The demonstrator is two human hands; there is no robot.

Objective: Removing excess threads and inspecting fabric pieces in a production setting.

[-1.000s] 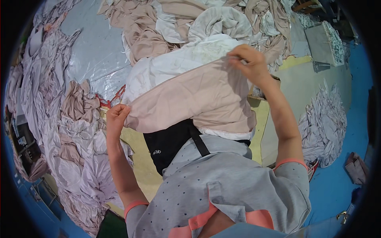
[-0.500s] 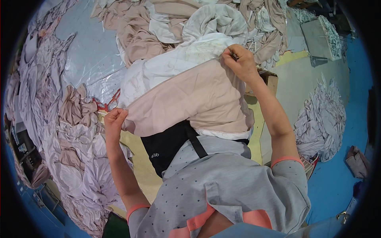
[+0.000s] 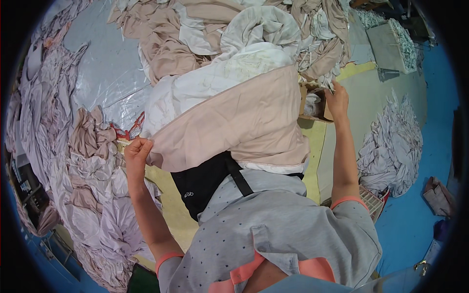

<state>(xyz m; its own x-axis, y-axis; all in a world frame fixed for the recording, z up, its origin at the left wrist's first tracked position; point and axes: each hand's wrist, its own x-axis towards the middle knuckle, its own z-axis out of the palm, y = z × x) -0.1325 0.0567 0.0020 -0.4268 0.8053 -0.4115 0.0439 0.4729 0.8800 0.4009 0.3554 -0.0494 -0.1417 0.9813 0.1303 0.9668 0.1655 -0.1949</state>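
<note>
Here the left hand [image 3: 138,150] is clenched on the corner of the beige cloth [image 3: 239,122] — the right hand [image 3: 337,100], grip unclear, reaches a cardboard box [image 3: 312,105] — amid heaped fabric on a yellow-topped desk [image 3: 312,151], blue floor [image 3: 415,215] beyond.

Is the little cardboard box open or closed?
Open. The cardboard box has its flaps up, with something white showing inside, and the right hand is at its rim.

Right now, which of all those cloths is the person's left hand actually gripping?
The large beige cloth spread before them; the left hand pinches its lower-left corner.
</note>
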